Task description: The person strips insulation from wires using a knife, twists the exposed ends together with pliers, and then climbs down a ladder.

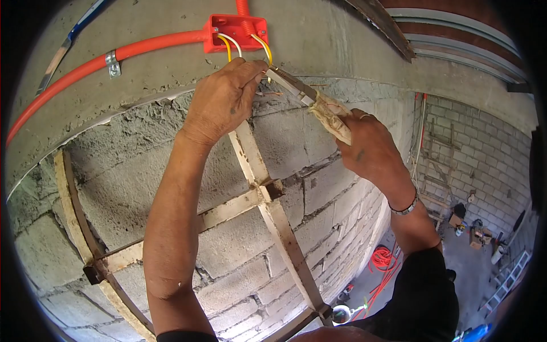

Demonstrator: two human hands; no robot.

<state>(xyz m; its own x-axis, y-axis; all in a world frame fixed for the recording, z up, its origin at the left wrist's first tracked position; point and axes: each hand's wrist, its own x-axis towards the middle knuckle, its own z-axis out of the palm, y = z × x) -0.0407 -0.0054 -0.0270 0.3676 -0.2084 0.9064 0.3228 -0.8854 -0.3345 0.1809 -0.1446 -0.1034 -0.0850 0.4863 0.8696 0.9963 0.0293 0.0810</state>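
Observation:
An orange junction box (238, 43) is fixed to the concrete at the top, with yellow and white wires (261, 45) coming out of it. Just below the box, my left hand (223, 100) is closed in a pinch on the wires. My right hand (373, 148) is wrapped round the cloth- or tape-covered handles of a pair of pliers (296, 88). The metal jaws of the pliers reach the wire ends beside my left fingertips. The exact grip of the jaws is hidden by my fingers.
Orange conduit (154, 45) runs left from the box, held by a metal clamp (113, 64). A blue-handled blade (74, 34) is at the upper left. A metal frame (285, 239) crosses the block wall. Far below are an orange coil (383, 258) and a ladder (507, 282).

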